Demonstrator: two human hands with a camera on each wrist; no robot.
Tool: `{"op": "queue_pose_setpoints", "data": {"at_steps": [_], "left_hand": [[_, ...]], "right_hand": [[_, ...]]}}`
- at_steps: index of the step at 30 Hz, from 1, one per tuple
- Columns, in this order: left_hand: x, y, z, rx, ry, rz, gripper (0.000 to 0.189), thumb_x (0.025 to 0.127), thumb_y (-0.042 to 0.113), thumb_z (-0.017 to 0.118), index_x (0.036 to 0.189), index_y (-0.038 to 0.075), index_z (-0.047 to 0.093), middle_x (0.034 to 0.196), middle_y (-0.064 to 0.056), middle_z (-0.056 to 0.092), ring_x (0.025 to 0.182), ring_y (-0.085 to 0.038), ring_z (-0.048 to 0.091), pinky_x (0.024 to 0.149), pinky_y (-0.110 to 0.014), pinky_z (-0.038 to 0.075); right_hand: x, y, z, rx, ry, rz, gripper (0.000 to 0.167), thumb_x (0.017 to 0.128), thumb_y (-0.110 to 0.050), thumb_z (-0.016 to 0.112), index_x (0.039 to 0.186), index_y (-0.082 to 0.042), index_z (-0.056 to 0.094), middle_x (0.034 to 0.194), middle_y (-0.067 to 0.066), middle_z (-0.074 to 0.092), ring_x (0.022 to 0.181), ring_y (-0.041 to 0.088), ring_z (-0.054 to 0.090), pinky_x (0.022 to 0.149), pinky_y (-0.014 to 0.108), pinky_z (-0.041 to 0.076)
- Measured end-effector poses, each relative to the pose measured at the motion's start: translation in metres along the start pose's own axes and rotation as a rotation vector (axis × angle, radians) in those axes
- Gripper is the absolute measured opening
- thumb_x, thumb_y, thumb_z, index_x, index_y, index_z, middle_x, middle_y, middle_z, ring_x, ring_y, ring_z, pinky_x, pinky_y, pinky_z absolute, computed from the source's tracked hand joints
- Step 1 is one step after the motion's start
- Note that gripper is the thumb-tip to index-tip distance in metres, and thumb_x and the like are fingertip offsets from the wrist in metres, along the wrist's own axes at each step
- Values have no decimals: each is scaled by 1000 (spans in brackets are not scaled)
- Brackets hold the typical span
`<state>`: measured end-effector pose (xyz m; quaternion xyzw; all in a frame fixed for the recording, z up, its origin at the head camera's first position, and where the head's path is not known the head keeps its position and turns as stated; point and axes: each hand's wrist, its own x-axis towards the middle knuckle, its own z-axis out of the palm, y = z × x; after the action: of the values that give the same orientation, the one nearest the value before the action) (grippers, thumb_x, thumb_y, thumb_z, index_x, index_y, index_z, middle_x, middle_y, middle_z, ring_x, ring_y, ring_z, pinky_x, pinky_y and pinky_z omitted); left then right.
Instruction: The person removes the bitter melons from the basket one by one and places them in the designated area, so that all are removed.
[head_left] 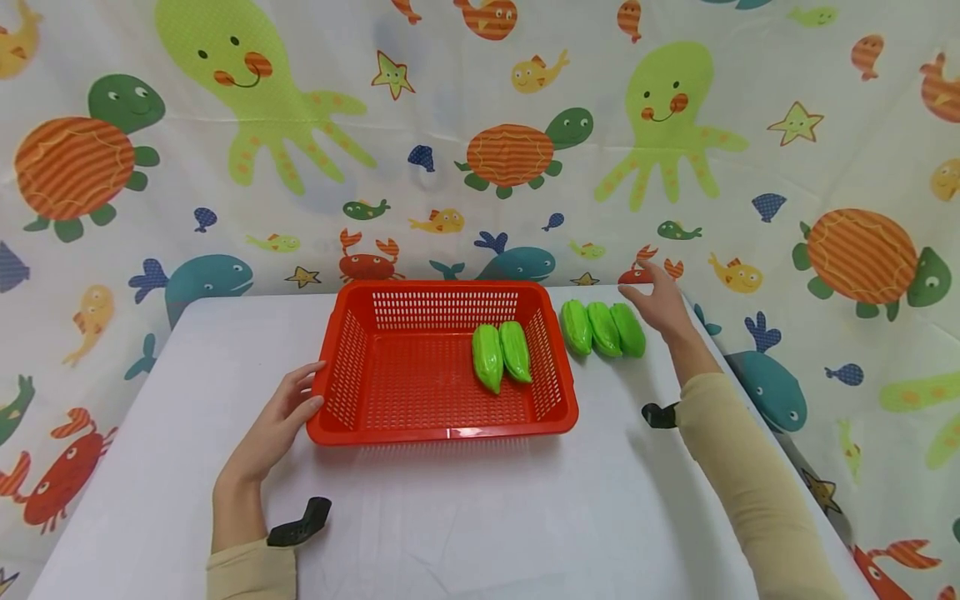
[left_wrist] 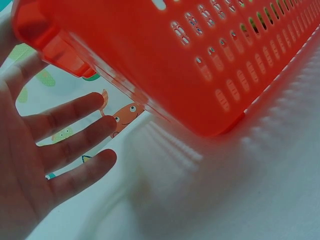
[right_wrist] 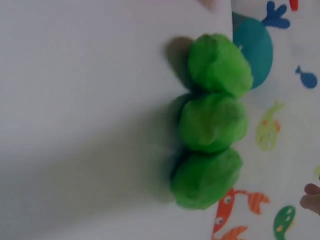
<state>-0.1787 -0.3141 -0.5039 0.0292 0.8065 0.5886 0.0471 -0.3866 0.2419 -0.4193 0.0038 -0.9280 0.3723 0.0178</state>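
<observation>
The left hand [head_left: 273, 421] touches the left rim of a red plastic basket [head_left: 442, 433]. In the left wrist view, three of its fingers [left_wrist: 75, 140] reach out straight below the rim. Two glossy green ridged fruits, like star fruit [head_left: 501, 357], lie side by side in the basket's right part. Right of the basket, three more green fruits [head_left: 603, 329] stand in a row on the table, close together. My right hand [head_left: 663, 300] is over their far right side, thumb and fingers apart, holding nothing. Only its fingertips [right_wrist: 312, 197] show at the right wrist view's edge.
The white table [head_left: 465, 525] reaches back to a curtain [head_left: 435, 83] printed with sea animals, which also hangs along its right side. Dark wrist mounts [head_left: 300, 523] stick out from both sleeves.
</observation>
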Motion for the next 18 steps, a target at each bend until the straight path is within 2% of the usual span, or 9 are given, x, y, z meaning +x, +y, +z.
{"op": "queue_pose_setpoints", "data": {"at_steps": [11,18], "left_hand": [[-2,-1,1,3,7,3,60,101,36,51,154,27,25,149,-18,32,135,-40,32,99,-66,38],[-3,-2,2,-6,8,5,59,102,35,50,154,27,25,149,-16,33,134,-37,32,100,-64,38]], "right_hand": [[-18,-60,11,31,-87,-110,71,96,-32,61,155,-15,25,159,13,22,143,38,22,111,60,24],[-28,-89,14,82,-150,-109,79,91,-46,65,156,-24,25,160,7,23,144,34,26,107,60,32]]}}
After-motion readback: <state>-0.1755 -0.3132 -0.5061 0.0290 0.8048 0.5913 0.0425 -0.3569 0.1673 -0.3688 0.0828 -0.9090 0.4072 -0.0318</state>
